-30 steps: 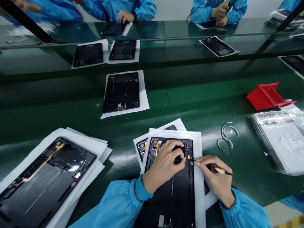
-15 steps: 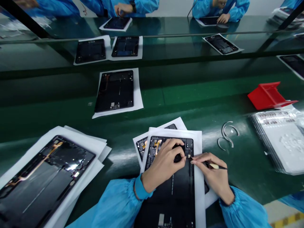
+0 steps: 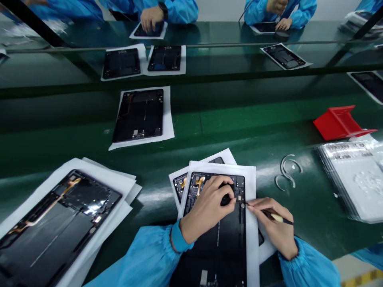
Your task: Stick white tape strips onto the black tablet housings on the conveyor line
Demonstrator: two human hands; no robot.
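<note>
In front of me lies an opened tablet housing (image 3: 215, 255) with exposed small parts, on a white sheet (image 3: 253, 239). My left hand (image 3: 211, 203) rests over its upper half, thumb and forefinger pinched together near the right edge; what they hold is too small to make out. My right hand (image 3: 273, 223) grips dark tweezers (image 3: 278, 218) with a pale patch on the handle. Their thin tip points left, close to the left fingertips. Beneath this housing, another one (image 3: 180, 185) on its own sheet partly shows.
Stacked sheets with a housing (image 3: 68, 219) lie at left. Ahead is another housing (image 3: 139, 115). At right are curved pale strips (image 3: 287, 171), a red bin (image 3: 338, 123) and clear plastic trays (image 3: 356, 179). Across a raised shelf (image 3: 209, 59), co-workers' hands (image 3: 152, 18) work on tablets.
My right hand has drawn back slightly to the right with the tweezers, baring more of their tip. My left hand keeps its pinch in nearly the same place.
</note>
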